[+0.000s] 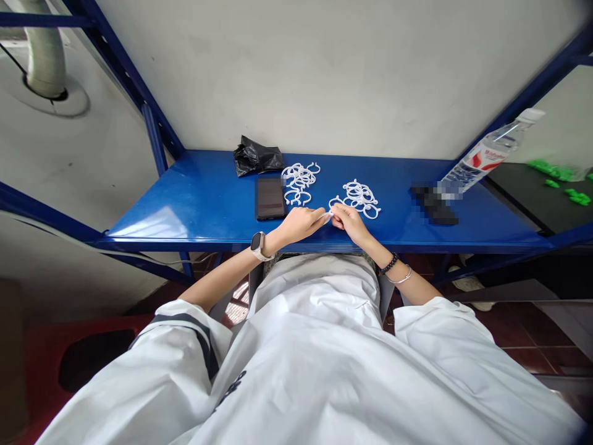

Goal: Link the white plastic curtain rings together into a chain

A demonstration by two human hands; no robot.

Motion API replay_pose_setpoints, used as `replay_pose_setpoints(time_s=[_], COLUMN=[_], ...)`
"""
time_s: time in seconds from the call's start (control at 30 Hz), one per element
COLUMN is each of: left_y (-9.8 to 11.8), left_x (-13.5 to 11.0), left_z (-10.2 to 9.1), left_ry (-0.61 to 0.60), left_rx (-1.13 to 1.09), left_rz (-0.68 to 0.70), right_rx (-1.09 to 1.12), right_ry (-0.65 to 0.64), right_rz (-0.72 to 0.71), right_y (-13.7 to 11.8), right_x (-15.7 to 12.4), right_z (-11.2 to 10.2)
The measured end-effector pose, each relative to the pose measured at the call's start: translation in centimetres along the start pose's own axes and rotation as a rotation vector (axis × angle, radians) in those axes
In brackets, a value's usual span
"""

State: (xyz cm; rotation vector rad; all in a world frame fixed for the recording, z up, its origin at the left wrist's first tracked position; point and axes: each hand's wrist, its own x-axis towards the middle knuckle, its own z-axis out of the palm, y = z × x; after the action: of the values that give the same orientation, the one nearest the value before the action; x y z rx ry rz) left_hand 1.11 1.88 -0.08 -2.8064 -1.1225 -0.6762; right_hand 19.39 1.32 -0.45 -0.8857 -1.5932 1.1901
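Observation:
My left hand [302,224] and my right hand [351,221] meet at the front of the blue table, both closed in a pinch. A white plastic ring [330,214] is between their fingertips, mostly hidden by them. Just beyond my right hand lies a loose pile of white plastic rings [364,190]. A second heap of white rings [300,175] sits beyond my left hand, with a couple of open-gapped rings [298,197] nearer to me.
A dark phone [270,199] lies left of the rings, with a crumpled black plastic bag [257,157] behind it. To the right stand a tilted-looking water bottle [486,154] and a blurred dark object [433,205]. Green pieces [556,173] lie on a neighbouring dark surface.

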Motion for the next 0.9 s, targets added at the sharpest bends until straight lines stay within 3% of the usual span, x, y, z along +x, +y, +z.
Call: replay_pose_setpoints(time_s=[0.33, 0.57, 0.9], left_y=[0.35, 0.51, 0.62], left_x=[-0.04, 0.11, 0.23], left_z=[-0.27, -0.37, -0.81], left_ry=[-0.062, -0.128, -0.059], left_rx=[-0.046, 0.022, 0.021], left_rz=[0.013, -0.048, -0.150], right_rx=[0.014, 0.008, 0.039], right_ry=[0.005, 0.044, 0.117], right_rz=[-0.014, -0.013, 0.010], right_y=[0.48, 0.54, 0.12], right_x=[0.14, 0.08, -0.07], right_z=[-0.02, 0.05, 0.09])
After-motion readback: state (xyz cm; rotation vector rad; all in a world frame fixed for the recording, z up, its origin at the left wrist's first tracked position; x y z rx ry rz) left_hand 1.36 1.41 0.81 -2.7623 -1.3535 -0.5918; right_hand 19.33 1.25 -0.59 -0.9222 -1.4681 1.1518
